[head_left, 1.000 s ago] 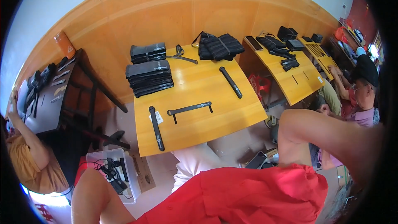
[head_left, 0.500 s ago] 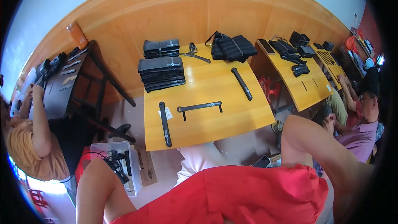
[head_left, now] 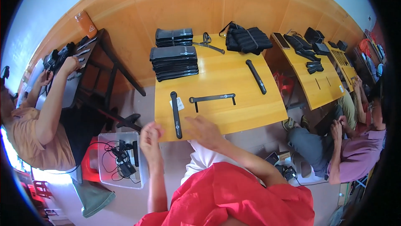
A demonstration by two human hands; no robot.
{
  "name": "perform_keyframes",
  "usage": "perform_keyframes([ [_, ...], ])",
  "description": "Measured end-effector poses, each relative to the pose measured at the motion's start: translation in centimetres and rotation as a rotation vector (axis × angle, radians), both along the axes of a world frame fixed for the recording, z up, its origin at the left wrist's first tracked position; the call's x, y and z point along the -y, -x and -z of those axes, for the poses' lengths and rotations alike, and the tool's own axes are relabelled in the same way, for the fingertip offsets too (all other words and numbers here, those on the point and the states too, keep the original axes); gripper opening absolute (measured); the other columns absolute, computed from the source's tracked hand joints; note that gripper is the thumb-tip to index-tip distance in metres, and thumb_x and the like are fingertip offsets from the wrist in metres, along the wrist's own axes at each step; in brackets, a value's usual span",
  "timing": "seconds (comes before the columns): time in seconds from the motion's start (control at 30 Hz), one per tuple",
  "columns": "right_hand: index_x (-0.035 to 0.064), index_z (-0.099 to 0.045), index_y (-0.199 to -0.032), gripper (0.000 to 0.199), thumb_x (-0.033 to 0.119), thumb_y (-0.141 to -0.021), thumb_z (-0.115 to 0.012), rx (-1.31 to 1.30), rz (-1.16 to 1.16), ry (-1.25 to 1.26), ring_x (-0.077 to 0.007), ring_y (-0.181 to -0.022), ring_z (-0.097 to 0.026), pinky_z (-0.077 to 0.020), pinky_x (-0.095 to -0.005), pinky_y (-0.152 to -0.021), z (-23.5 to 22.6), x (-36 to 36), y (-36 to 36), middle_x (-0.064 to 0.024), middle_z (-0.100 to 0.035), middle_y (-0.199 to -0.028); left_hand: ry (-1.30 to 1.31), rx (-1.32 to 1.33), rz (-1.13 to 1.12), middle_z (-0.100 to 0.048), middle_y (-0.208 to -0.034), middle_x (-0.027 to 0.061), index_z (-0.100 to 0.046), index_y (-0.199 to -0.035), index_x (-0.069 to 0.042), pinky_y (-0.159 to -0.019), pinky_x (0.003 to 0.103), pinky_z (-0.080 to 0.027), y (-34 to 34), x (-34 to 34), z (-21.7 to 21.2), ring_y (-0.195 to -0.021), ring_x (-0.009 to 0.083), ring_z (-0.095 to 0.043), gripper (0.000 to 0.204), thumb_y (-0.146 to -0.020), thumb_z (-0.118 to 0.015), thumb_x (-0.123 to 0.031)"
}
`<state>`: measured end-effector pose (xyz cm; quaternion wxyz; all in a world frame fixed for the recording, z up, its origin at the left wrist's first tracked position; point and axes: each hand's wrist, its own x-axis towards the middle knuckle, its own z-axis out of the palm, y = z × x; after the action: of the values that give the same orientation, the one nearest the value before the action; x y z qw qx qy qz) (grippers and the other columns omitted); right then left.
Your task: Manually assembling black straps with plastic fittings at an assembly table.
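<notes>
My left hand [head_left: 150, 138] is raised at the table's front left corner. Motion smears its fingers, so I cannot tell how they are closed. Over the front edge, my right hand [head_left: 205, 132] reaches out with fingers apart and nothing visible in them. Between the hands lies a black strap [head_left: 176, 115] with a ringed end, partly over a white label [head_left: 179, 104]. A second strap [head_left: 213, 98] lies crosswise, with short dark strips below its ends. Another strap [head_left: 256, 76] rests slanted on the right side of the yellow table [head_left: 246, 113].
Stacked black folded pieces [head_left: 173, 62] and a black bundle [head_left: 247, 39] occupy the table's back. A clear bin [head_left: 121, 159] with cables stands left on the floor. Co-workers sit at a dark table [head_left: 67, 92] on the left and a yellow table [head_left: 321, 88] on the right.
Both my hands have come forward to the table's front edge from beside my body. The view has shifted slightly; the straps stay in place on the table.
</notes>
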<state>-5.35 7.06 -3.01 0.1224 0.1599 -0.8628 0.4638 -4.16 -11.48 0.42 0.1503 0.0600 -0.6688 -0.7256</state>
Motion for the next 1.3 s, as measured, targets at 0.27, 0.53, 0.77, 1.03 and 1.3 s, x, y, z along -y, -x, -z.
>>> perform_keyframes([
  [0.27, 0.0084, -0.040, -0.130, 0.057, 0.032, -0.081, -0.058, 0.142, 0.026, -0.354, -0.0393, -0.070, -0.061, -0.0491, -0.0460, -0.060, 5.5, 7.0, 2.3, -0.0221, -0.059, -0.086, -0.202, 0.314, 0.097, -0.061, -0.091, 0.0077, -0.052, -0.108, 0.001, -0.076, 0.026, -0.050, -4.5, 0.7, 7.5, -0.081, 0.0133, -0.060, 0.021, -0.090, -0.052, -0.007],
  [0.53, 0.0082, -0.038, -0.130, 0.055, 0.014, -0.077, -0.055, 0.070, 0.057, -0.074, -0.0348, -0.065, -0.059, -0.0466, -0.0437, -0.057, 6.8, 5.3, 2.4, -0.0172, -0.058, -0.079, -0.189, 0.291, 0.092, -0.062, -0.093, 0.0076, -0.053, -0.110, -0.001, -0.071, 0.024, -0.048, -2.8, 0.3, 7.0, -0.077, 0.0117, -0.060, 0.023, -0.090, -0.052, -0.013],
  [0.77, 0.0084, -0.029, -0.132, 0.059, -0.006, -0.079, -0.053, 0.347, -0.126, 0.628, -0.0039, -0.059, -0.039, -0.0306, -0.0191, -0.051, -2.0, -0.1, -0.7, 0.0025, -0.040, -0.069, -0.403, 0.408, 0.489, -0.060, -0.102, 0.0067, -0.053, -0.117, -0.001, -0.072, 0.024, -0.046, 0.3, -3.0, 1.4, -0.088, 0.0116, -0.058, 0.031, -0.091, -0.052, -0.019],
  [1.03, 0.0032, -0.038, -0.126, 0.055, -0.005, -0.075, -0.059, 0.241, -0.123, 0.493, -0.0024, -0.062, -0.048, -0.0370, -0.0152, -0.055, -6.3, -5.6, -1.4, -0.0011, -0.053, -0.081, -0.307, 0.291, 0.740, -0.063, -0.092, 0.0068, -0.055, -0.112, -0.001, -0.074, 0.027, -0.048, 3.2, -8.9, -1.5, -0.083, 0.0131, -0.061, 0.029, -0.092, -0.051, -0.020],
  [1.3, -0.0014, -0.063, -0.097, 0.024, -0.004, -0.074, -0.065, -0.129, 0.130, 0.286, -0.0141, -0.073, -0.060, -0.0478, -0.0210, -0.061, -7.3, -8.9, -3.2, -0.0092, -0.061, -0.089, -0.450, 0.396, 0.671, -0.064, -0.092, 0.0149, -0.051, -0.111, -0.002, -0.067, 0.028, -0.055, 3.8, -10.7, -3.8, -0.079, 0.0208, -0.066, 0.025, -0.092, -0.052, -0.017],
])
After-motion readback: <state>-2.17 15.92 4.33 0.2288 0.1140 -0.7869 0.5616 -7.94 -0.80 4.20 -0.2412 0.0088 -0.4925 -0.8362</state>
